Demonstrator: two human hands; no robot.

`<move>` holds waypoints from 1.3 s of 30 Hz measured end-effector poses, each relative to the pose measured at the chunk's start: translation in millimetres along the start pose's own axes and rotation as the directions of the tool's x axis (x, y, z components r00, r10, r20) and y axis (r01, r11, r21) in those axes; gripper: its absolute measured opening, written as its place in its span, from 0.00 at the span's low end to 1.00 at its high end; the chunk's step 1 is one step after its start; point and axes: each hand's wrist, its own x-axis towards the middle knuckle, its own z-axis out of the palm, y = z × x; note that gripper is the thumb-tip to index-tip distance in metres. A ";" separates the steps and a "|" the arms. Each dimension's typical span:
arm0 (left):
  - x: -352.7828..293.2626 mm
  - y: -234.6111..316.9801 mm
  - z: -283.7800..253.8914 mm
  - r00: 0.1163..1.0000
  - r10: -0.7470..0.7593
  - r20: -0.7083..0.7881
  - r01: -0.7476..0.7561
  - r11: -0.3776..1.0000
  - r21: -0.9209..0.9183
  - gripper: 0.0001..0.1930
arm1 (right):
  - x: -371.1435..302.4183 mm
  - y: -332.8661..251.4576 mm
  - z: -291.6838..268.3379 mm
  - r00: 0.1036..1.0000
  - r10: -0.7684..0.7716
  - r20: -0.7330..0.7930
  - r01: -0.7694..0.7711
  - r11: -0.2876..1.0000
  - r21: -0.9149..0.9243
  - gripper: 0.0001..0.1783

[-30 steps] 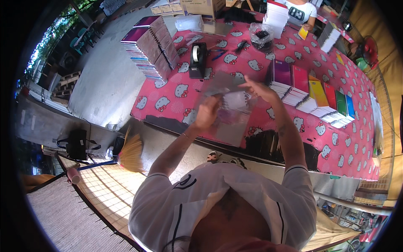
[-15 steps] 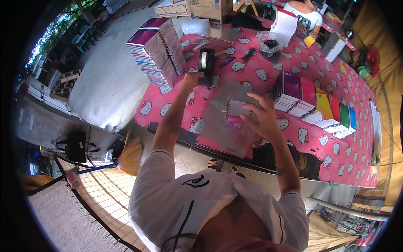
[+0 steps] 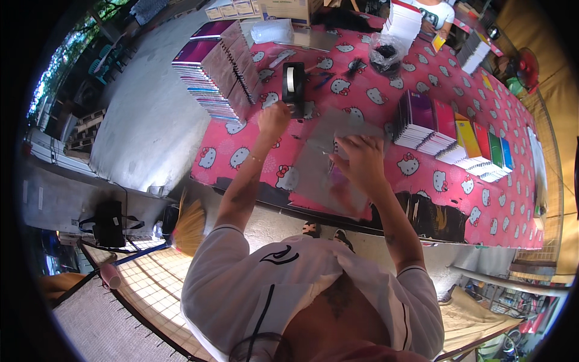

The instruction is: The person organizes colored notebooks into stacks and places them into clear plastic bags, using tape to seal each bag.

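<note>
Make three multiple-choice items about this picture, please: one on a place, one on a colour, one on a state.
1. Where is the left hand?
A. at the black tape dispenser
B. on the fan
C. on the floor

2. What colour is the table cover?
A. blue
B. pink with white cat faces
C. plain green

3. What is the state of the right hand?
A. raised in the air
B. inside a box
C. pressed flat on a packet in clear plastic

Answers:
1 A, the fist is right beside the dispenser's base.
2 B, the pink printed cloth covers the whole table.
3 C, the fingers are spread on the wrapped packet at the table's near edge.
</note>
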 end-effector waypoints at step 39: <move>-48.5 114.5 40.5 0.731 0.680 0.059 -0.634 0.708 -0.310 0.16 | -32.6 89.2 74.0 0.896 0.214 0.388 -0.437 0.285 0.853 0.32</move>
